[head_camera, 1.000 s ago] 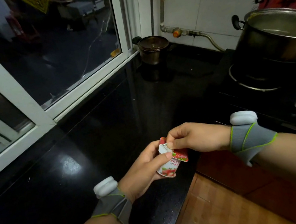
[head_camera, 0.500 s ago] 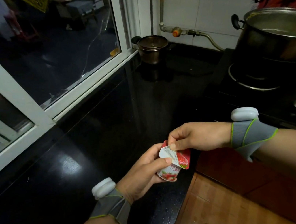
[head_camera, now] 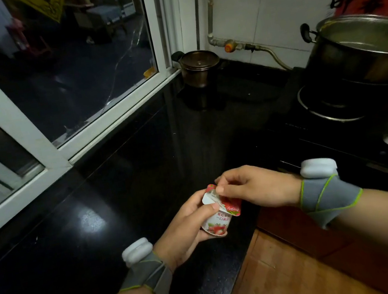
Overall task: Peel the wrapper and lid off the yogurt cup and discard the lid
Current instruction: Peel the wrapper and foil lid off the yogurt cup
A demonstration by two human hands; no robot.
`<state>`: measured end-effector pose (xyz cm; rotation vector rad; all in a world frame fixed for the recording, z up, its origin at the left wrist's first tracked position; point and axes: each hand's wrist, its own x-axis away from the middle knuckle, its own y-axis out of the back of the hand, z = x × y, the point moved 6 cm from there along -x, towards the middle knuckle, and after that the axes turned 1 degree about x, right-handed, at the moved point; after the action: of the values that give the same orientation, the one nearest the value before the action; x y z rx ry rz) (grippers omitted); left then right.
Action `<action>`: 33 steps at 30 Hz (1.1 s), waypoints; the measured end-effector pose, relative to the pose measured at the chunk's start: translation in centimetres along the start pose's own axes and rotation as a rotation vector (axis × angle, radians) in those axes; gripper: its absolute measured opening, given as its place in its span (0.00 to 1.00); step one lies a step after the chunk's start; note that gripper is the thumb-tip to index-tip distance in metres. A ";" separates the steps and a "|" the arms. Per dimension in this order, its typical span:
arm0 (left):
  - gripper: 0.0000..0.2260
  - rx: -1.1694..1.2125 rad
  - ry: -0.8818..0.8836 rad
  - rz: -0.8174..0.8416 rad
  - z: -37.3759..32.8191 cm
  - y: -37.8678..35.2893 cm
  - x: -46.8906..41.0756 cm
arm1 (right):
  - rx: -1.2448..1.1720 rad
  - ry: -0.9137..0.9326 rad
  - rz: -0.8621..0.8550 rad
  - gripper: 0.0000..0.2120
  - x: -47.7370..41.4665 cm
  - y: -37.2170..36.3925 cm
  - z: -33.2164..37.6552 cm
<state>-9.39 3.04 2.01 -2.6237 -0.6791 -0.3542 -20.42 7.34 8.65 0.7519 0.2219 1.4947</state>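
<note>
A small white yogurt cup [head_camera: 217, 226] with strawberry pictures is held above the front edge of the black counter. My left hand [head_camera: 187, 226] wraps around it from the left, thumb on the rim. The foil lid [head_camera: 211, 198] is partly lifted, its white underside showing, while a red part still lies on the cup's right rim. My right hand [head_camera: 252, 189] pinches the lifted edge of the lid between thumb and forefinger, right over the cup.
The glossy black counter [head_camera: 126, 207] runs along a white-framed window [head_camera: 112, 113]. A small lidded pot [head_camera: 198, 68] stands in the far corner. A big steel pot [head_camera: 362, 53] sits on the stove at right. Wooden floor [head_camera: 283, 277] lies below.
The lid has come further off, with more of its white underside showing. My right hand has lifted slightly with the lid edge. The cup stays in my left hand.
</note>
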 end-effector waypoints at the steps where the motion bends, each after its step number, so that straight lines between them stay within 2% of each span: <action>1: 0.16 0.000 -0.001 -0.013 0.0 0.2 0.0 | -0.021 0.013 -0.023 0.09 0.2 -0.1 0.0; 9: 0.16 -0.005 -0.013 -0.054 -0.1 0.6 -0.2 | -0.050 0.069 -0.152 0.09 1.2 -0.4 -0.5; 20: 0.20 -0.030 -0.011 -0.090 -0.1 0.8 -0.5 | -0.029 0.023 -0.110 0.01 0.6 -0.1 -0.8; 25: 0.13 -0.053 -0.015 -0.105 -0.3 0.6 -0.5 | 0.028 0.015 -0.070 0.06 0.3 -0.2 -0.8; 27: 0.12 -0.056 -0.015 -0.105 -0.4 0.5 -0.4 | 0.034 0.020 -0.052 0.05 0.2 -0.3 -0.9; 30: 0.12 -0.054 -0.024 -0.097 -0.7 0.3 -0.4 | -0.006 0.024 -0.011 0.09 0.2 -0.5 -1.0; 33: 0.13 -0.054 -0.034 -0.080 -0.9 0.2 -0.4 | -0.087 0.017 0.033 0.05 0.2 -0.7 -1.1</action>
<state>-9.75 2.33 2.58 -2.6644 -0.7982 -0.3564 -20.49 7.94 7.51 0.6765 0.1570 1.5329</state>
